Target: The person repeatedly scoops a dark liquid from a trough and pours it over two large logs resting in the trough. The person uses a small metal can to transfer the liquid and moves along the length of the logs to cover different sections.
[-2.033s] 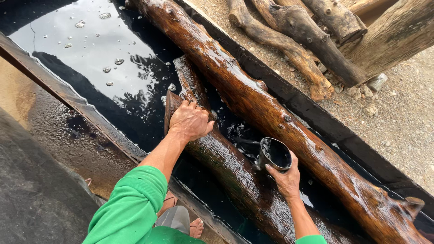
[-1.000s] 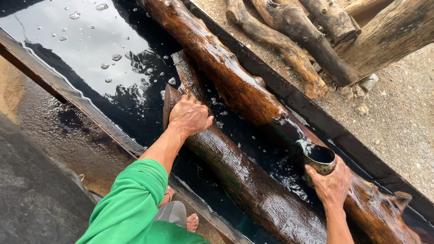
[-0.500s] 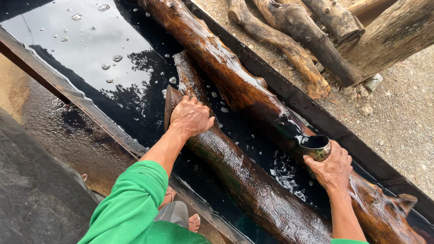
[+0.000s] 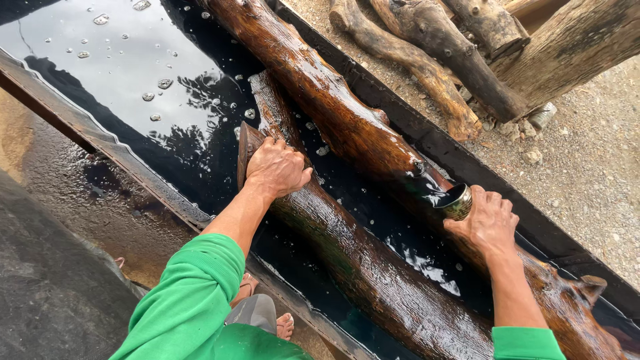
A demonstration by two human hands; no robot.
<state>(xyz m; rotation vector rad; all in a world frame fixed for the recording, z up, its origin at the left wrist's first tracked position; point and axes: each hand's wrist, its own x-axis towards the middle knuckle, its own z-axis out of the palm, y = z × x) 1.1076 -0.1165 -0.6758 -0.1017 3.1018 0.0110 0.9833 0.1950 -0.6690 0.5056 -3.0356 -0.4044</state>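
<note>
Left hand [image 4: 277, 167]: palm down, fingers spread and curled over the cut end of the near log, pressing on it; it grasps nothing else
Right hand [image 4: 490, 220]: wrapped tight around a small metal cup, fingers round the back of it
Cup [image 4: 456, 201]: tipped on its side, mouth toward 10 o'clock, rim touching the far log, at about 3 o'clock from the left hand
Near log [image 4: 360, 260]: wet, dark brown, lying in the liquid from under the left hand toward 5 o'clock
Far log [image 4: 320, 87]: longer, glossy, running from 12 o'clock toward 4 o'clock, just beside the near log on its outer side
Trough [image 4: 413, 130]: long dark tank with a thin raised wall, holding both logs
Black liquid [image 4: 113, 73]: shiny, with bubbles on top, filling the trough toward 11 o'clock
Sleeves [image 4: 193, 300]: bright green, on both arms
Dry logs [image 4: 433, 53]: piled on gravel outside the trough at 1 o'clock
Feet [image 4: 267, 313]: in sandals, beside the near wall at 6 o'clock
</note>
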